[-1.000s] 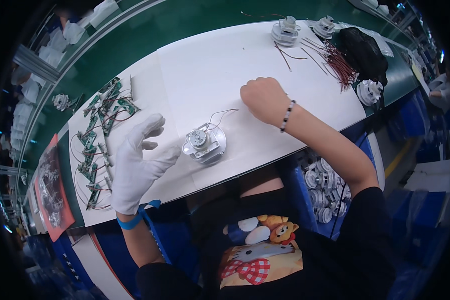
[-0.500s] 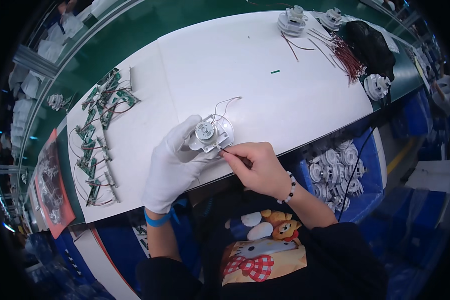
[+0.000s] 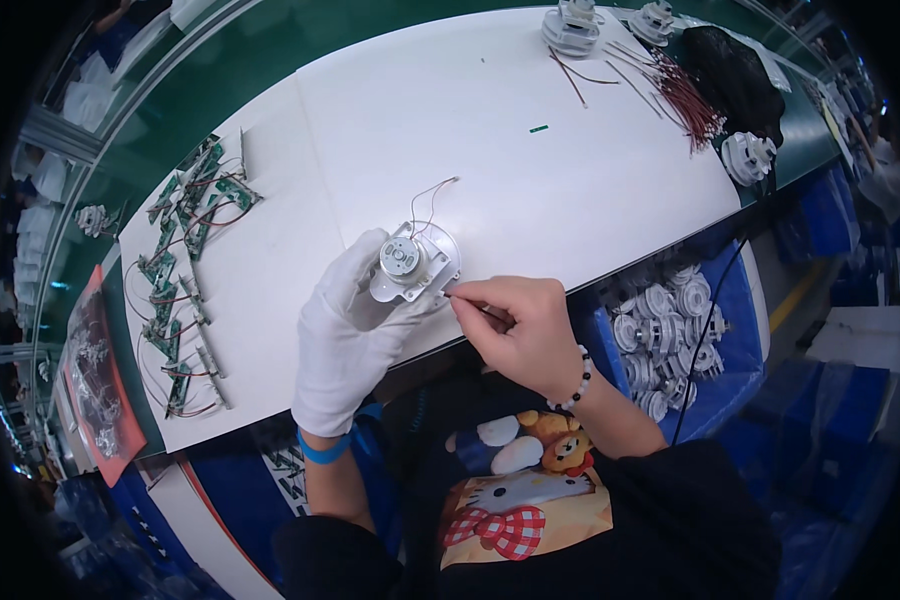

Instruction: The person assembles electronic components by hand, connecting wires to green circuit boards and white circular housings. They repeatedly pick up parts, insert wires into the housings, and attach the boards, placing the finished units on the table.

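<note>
A white sheet (image 3: 570, 220) covers most of the work surface, with a blue bin (image 3: 727, 400) of white assemblies below its right part and green circuit boards (image 3: 158, 268) strewn along its left. A second ago both hands were clear of the motor unit (image 3: 402, 258); now they meet at it near the sheet's front edge, which suggests that handling has given way to fine work at its rim. The gloved left hand (image 3: 345, 340) is partly curled, cupping the unit from its left and underneath, thumb and fingers spread about it. The bare right hand (image 3: 520, 320) is folded nearly closed, thumb and forefinger pinched at the unit's lower right edge, apparently on a small dark piece (image 3: 449, 294) too tiny to identify. The motor's round end faces up, so its axis points roughly toward the camera; the bracket's long edge slants from lower left to upper right. Two thin wires (image 3: 456, 180) reach away from the person, up and rightward.
</note>
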Demonstrator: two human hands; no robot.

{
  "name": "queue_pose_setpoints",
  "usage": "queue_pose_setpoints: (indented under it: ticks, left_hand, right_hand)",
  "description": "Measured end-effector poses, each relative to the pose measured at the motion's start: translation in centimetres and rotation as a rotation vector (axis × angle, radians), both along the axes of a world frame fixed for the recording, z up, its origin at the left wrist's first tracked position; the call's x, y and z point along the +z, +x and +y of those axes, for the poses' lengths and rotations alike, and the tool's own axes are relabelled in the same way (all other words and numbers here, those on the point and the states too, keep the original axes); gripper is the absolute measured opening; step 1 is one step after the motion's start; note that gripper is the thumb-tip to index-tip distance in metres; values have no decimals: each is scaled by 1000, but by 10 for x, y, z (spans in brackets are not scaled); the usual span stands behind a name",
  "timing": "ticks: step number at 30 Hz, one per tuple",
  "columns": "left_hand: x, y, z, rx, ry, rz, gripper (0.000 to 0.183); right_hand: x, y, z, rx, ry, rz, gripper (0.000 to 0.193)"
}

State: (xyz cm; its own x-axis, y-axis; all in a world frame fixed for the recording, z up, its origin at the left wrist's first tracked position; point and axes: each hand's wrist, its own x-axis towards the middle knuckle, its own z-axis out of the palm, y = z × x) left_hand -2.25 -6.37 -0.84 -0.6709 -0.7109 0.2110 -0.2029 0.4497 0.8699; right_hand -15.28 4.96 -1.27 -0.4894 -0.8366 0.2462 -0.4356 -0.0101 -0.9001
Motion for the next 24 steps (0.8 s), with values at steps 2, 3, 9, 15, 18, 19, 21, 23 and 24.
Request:
queue_pose_setpoints:
  ticks: [2, 3, 9, 15, 18, 19, 21, 23, 24]
  left_hand:
    - [-6, -1, 0, 11, 22, 35, 55]
    - [-8, -2, 0, 13, 37, 39, 55]
    - [-15, -4, 5, 57, 193, 131, 57]
    - [-21, -10, 11, 75, 272, 244, 57]
    - [-19, -12, 13, 87, 271, 229, 58]
    - [-19, -12, 13, 99, 267, 214, 58]
    - [-18, -13, 14, 114, 242, 183, 59]
    - [-16, -14, 13, 119, 198, 155, 59]
    - [-17, -14, 13, 120, 205, 151, 59]
  right_hand:
    - [-4, 0, -3, 6, -4, -98, 7]
    - [-6, 0, -5, 8, -7, -147, 6]
    - [-16, 3, -11, 22, 21, -542, 10]
    - [-14, 4, -12, -3, 68, -783, 11]
    - [-17, 3, -12, 20, 37, -902, 11]
    - [-17, 3, -13, 19, 27, -907, 11]
    - [-18, 3, -14, 18, 9, -919, 11]
    - [-17, 0, -14, 24, 10, -899, 11]
    - [-16, -1, -14, 27, 11, -890, 11]
